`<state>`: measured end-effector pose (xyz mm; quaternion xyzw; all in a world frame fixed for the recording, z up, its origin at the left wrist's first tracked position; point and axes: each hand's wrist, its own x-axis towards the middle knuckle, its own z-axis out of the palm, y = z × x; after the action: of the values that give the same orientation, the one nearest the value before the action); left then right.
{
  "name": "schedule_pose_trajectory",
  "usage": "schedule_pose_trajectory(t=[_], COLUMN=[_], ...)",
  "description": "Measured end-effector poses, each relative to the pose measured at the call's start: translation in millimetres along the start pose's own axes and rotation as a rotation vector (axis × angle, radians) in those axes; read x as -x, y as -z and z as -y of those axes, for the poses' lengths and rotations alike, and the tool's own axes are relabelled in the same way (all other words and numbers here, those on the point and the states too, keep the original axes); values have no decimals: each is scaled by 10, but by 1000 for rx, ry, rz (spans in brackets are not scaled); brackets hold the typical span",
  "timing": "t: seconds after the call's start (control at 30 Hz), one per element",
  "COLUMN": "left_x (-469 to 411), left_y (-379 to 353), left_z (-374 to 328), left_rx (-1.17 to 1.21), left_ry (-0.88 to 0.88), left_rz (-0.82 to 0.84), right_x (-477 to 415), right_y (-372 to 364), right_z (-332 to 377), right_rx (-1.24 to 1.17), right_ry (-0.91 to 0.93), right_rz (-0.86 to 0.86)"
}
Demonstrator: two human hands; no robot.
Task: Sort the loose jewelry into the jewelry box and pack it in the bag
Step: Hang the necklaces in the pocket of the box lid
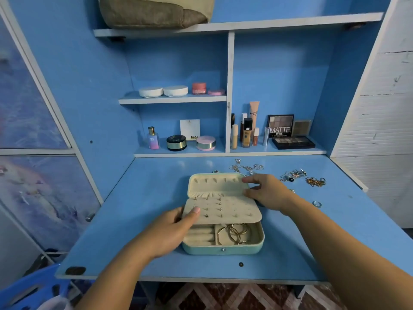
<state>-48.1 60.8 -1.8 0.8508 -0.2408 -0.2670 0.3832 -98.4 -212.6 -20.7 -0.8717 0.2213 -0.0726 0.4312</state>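
A mint-green jewelry box (223, 250) with cream lining lies open in the middle of the blue desk (138, 249). Its earring panel (232, 209), studded with several small earrings, tilts over the base. Gold hoops (233, 233) lie in the base's right compartment. My left hand (169, 231) grips the panel's left edge, thumb on top. My right hand (268, 193) holds the right edge of the raised lid (214, 184) between fingers and thumb. Loose chains (245, 167), more tangled pieces (292, 174), a gold chain (315, 181) and a ring (317, 204) lie on the desk to the right.
Cosmetics line the low shelf: a perfume bottle (153, 138), compacts (176, 142), foundation tubes (247, 133), eyeshadow palettes (292, 142). Round jars (175, 90) sit on the shelf above. A brown bag (154, 11) lies on the top shelf. A blue plastic stool (33, 285) stands lower left.
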Motion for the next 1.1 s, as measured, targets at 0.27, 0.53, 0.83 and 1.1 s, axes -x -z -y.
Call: schedule_pose_trajectory(t=[0.27,0.53,0.83,1.1], left_x=[-656,-1224,-1425,-1543], left_y=[251,93,55,79], left_z=[-102,-85,-62,76], left_rx=[-158,-426,-452,-311], left_ry=[-15,-16,-45,-296], left_rz=[-194,-162,-180,-268], right_x=[-201,-434,-466,-513], right_y=[153,443,569,466], right_z=[50,79,-326,-349], right_rx=[405,398,269,563], right_ry=[108,158,127,89], right_rz=[141,176,-213,-69])
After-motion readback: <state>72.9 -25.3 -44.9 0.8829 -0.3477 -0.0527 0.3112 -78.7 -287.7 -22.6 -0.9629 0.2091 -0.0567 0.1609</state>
